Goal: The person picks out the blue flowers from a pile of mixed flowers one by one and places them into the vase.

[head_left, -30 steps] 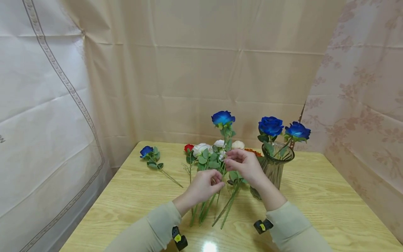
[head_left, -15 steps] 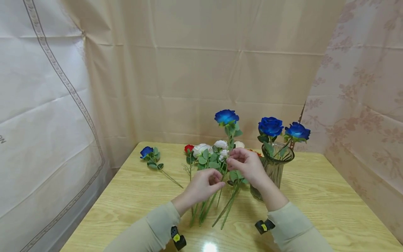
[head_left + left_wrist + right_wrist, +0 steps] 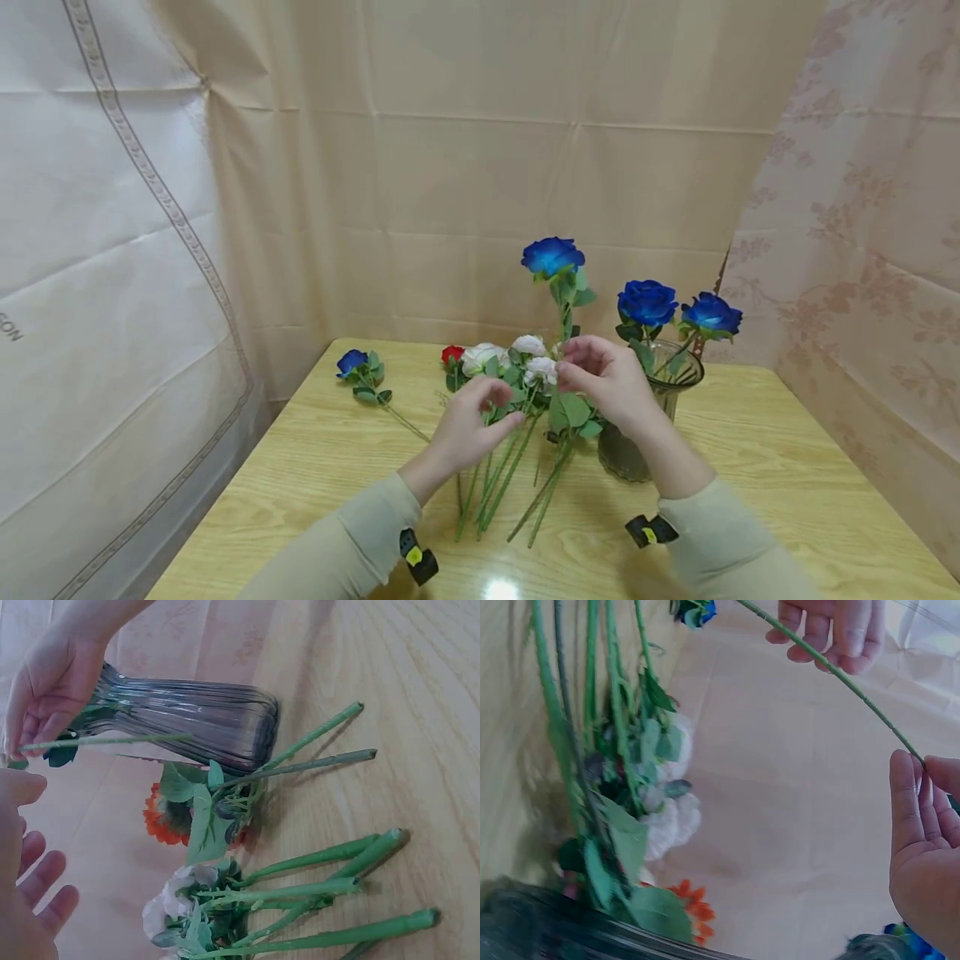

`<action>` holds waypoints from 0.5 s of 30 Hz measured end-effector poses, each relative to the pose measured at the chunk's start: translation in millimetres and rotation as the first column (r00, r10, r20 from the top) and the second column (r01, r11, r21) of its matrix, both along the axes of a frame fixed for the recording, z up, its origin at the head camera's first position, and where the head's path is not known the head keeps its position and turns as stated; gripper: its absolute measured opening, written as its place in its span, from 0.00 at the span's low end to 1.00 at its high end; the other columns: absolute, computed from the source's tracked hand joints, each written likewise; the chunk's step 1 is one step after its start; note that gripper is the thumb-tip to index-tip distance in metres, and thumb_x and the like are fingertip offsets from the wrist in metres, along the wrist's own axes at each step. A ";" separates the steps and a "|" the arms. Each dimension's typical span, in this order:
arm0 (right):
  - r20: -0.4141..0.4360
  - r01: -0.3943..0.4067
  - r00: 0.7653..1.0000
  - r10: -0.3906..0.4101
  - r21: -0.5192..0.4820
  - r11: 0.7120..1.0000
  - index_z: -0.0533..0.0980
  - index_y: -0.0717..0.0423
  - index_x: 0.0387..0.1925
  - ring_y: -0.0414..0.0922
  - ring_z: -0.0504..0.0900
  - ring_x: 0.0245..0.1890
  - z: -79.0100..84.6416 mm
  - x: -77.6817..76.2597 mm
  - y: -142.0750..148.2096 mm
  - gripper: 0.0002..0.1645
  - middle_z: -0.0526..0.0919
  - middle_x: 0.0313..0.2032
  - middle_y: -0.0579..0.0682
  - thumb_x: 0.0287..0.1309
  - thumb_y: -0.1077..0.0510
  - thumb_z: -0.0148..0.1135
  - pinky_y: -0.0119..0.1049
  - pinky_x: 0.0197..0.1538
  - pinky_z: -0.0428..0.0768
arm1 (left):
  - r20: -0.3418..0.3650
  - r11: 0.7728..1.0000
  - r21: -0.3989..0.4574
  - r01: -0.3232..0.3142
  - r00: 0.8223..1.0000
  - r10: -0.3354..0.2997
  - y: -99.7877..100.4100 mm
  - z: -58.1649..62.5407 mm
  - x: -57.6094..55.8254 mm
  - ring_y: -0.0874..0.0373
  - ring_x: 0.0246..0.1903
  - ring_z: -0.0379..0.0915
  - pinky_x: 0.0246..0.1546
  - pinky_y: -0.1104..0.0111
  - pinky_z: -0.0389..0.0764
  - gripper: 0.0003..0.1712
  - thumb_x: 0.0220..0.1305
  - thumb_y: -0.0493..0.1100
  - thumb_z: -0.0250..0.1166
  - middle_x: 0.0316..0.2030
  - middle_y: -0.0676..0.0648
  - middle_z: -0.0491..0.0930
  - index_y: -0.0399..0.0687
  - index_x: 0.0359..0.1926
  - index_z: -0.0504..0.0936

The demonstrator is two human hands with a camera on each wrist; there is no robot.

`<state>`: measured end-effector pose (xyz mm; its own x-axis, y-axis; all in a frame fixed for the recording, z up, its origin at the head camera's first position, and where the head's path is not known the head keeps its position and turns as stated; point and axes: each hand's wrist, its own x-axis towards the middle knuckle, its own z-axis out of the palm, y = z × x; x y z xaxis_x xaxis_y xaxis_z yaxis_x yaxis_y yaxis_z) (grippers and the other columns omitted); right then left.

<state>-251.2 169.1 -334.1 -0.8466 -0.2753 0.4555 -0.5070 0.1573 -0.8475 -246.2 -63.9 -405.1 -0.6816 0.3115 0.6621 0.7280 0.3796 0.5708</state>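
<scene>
My right hand [image 3: 611, 379] pinches the green stem of a blue rose [image 3: 553, 257] between thumb and fingertips. The rose stands upright above the other flowers, its bare lower stem [image 3: 855, 691] running down past my left hand. My left hand [image 3: 465, 425] hovers lower and to the left with its fingers loosely bent, apart from the stem and holding nothing. Just right of my right hand is a ribbed smoky glass vase [image 3: 202, 712], partly hidden by that arm in the head view. Two blue roses, one left [image 3: 647, 302] and one right [image 3: 711, 313], stand in it.
Below my hands lie several stems with white flowers [image 3: 483, 358] and a red rose [image 3: 452, 355]. An orange flower [image 3: 157, 819] lies near the vase. Another blue rose [image 3: 351, 362] lies at the left on the wooden table [image 3: 300, 500]. Cloth curtains [image 3: 450, 183] hang behind.
My right hand has lifted the blue rose higher and moved it right, toward the vase. My left hand's fingers have spread more, and it has shifted slightly up and left.
</scene>
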 end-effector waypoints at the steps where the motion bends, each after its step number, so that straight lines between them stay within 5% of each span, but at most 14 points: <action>1: -0.009 0.004 1.000 -0.004 0.008 1.000 0.76 0.60 0.43 0.54 0.83 0.29 4.4 2.1 1.0 0.14 0.80 0.34 0.59 0.58 0.58 0.65 0.44 0.32 0.82 | -0.008 1.000 0.009 -0.005 1.000 0.005 0.0 0.9 -0.3 0.58 0.38 0.73 0.37 0.65 0.76 0.17 0.57 0.51 0.69 0.38 0.57 0.74 0.54 0.44 0.77; 10: -0.116 0.027 0.993 -0.024 0.025 0.999 0.75 0.67 0.43 0.57 0.83 0.28 52.3 27.8 11.1 0.10 0.79 0.34 0.68 0.59 0.66 0.61 0.42 0.31 0.82 | -0.031 0.999 0.034 -0.038 0.999 0.039 13.4 11.9 -3.8 0.62 0.46 0.68 0.44 0.66 0.72 0.23 0.57 0.55 0.68 0.46 0.57 0.72 0.53 0.50 0.73; 15: -0.166 0.058 0.984 -0.060 -0.016 0.998 0.74 0.68 0.42 0.53 0.83 0.27 59.3 20.7 28.7 0.11 0.79 0.32 0.63 0.59 0.66 0.62 0.41 0.32 0.82 | -0.011 0.998 0.029 -0.046 0.999 0.047 24.6 15.0 -7.9 0.64 0.45 0.67 0.45 0.66 0.73 0.26 0.55 0.58 0.68 0.46 0.57 0.71 0.54 0.51 0.73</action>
<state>-230.5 197.8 -274.8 -0.7735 -0.2214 0.5939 -0.6312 0.1827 -0.7538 -254.1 -39.3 -390.1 -0.6872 0.2601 0.6784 0.7166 0.3966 0.5738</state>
